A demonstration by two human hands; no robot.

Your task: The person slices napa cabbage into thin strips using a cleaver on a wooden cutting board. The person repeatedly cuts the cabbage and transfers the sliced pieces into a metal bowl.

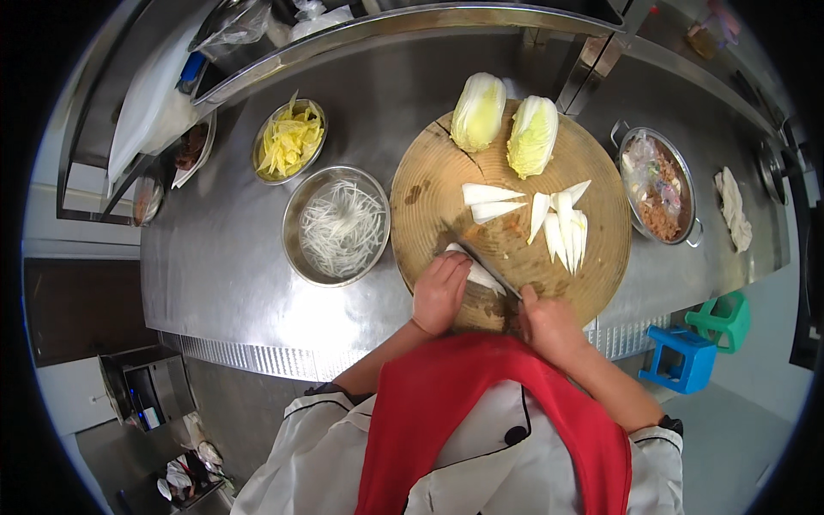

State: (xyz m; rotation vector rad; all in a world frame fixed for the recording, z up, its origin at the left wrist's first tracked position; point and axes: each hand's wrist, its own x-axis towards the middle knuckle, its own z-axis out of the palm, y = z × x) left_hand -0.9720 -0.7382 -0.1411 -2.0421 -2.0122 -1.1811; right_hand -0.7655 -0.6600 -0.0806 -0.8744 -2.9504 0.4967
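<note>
My left hand [442,291] presses a white cabbage stalk piece [484,278] onto a round wooden chopping block [418,154], fingertips curled on its upper end. In my right hand [550,322] is the handle of a kitchen knife [488,264]; its blade stands on edge along the right side of that piece. Two pointed white stalk pieces [492,203] lie beyond the blade. Several more stalk pieces [565,225] form a loose pile to their right. At the block's far side rest two trimmed napa cabbages [478,111], [533,136] side by side.
Left of the block stands a steel bowl [293,264] of white shreds in liquid. Behind it is a smaller bowl [259,151] of yellow leaves. A two-handled steel pan [692,187] holds minced food and a plastic bag. Further right lies a cloth [732,209]. A metal shelf [412,24] spans the back.
</note>
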